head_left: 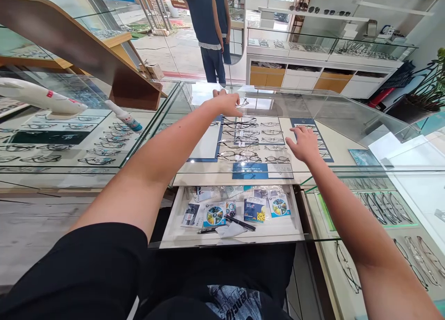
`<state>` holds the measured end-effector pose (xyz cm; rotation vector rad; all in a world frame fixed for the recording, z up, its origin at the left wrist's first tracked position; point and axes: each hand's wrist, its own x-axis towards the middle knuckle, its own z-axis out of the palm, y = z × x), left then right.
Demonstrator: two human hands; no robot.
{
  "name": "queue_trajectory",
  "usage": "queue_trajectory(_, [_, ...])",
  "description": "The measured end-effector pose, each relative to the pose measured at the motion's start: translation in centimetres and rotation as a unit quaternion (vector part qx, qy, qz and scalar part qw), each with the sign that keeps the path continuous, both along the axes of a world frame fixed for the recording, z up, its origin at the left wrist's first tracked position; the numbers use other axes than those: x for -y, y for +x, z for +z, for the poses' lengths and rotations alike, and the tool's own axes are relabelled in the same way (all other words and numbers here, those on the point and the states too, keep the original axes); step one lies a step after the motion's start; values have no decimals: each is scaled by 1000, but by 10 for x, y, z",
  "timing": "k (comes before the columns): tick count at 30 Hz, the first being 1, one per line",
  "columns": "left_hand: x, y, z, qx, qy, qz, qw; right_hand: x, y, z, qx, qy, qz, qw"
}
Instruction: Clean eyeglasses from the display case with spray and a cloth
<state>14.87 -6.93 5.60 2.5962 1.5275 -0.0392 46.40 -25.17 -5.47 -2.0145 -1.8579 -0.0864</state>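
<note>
I reach over a glass display counter (333,111). My left hand (227,103) is stretched far forward on the glass top, its fingers pinched on a thin-framed pair of glasses (242,103). My right hand (304,143) lies flat on the glass with fingers spread, holding nothing. Under the glass, between my hands, rows of eyeglass frames (250,139) lie on a white tray.
An open drawer (292,234) below the counter holds packets, discs and a black pen (241,223). A white spray bottle (123,117) lies on the left showcase. More frames fill cases left and right. A person (205,30) stands beyond the counter.
</note>
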Motion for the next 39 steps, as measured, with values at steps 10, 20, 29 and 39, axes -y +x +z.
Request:
queue_trajectory(10, [0,20,-16,55,-5,-40,998,3,-4,6,10,-21,-6,1000])
queue_trajectory(20, [2,19,-25,3,53,-73,996,1,-2,3,-10,-6,1,1000])
queue_trajectory(29, [42,5,-20,65,136,-99,984,1,0,0,-11,7,2,1000])
queue_trajectory(39, [263,-22,-53,125,-14,-425,897,4,3,0,-3,-1,2,1000])
